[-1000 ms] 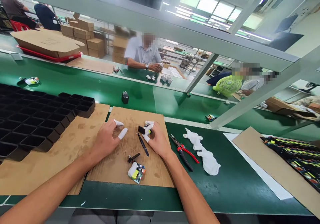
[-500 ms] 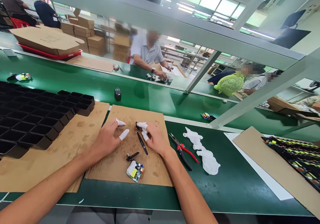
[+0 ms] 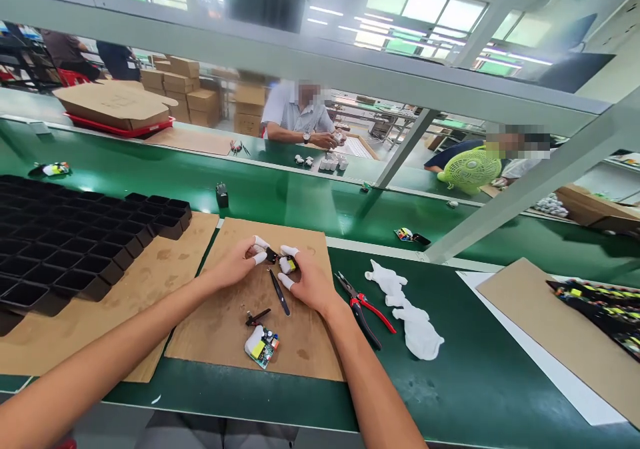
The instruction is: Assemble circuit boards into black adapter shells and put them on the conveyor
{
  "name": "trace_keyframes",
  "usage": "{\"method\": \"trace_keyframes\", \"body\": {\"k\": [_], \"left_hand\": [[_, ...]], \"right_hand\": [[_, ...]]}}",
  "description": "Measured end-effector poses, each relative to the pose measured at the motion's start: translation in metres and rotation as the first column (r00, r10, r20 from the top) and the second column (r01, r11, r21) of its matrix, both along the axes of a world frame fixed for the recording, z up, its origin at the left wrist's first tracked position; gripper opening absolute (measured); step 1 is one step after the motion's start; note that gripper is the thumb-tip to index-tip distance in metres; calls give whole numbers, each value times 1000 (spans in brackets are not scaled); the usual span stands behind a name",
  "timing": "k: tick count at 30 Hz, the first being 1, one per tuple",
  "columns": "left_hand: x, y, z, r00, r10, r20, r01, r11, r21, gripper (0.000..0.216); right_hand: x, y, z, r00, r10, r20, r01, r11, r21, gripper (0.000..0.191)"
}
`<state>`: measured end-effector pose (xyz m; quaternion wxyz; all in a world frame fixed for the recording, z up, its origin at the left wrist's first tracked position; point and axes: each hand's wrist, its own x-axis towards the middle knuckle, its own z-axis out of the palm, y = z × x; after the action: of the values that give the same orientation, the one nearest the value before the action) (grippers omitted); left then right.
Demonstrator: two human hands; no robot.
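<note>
Matt scuffed cardboard sheet, glossy green belt, white cloth gloves.

White cots are covering the fingertips of the left hand and the right hand. Between them a small part is showing black with a yellow patch. Just below the fingers, black tweezers are lying on a brown cardboard sheet that is showing darker blotches. Right of the right fingers, pliers are showing red and black handles beside white gloves on the dark green table. Back toward the wrists, a circuit board is showing green, yellow and white. Left of the left fingers, a grid-patterned tray is showing black.
</note>
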<state>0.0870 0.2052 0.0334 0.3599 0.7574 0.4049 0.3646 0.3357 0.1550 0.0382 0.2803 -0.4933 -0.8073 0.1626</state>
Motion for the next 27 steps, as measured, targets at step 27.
{"method": "trace_keyframes", "body": {"k": [27], "left_hand": [[-141,-23,32,635,731,-250,-542,652,530,23]], "right_hand": [[1,22,-4,904,-223,-365,216,974,-61,25]]}}
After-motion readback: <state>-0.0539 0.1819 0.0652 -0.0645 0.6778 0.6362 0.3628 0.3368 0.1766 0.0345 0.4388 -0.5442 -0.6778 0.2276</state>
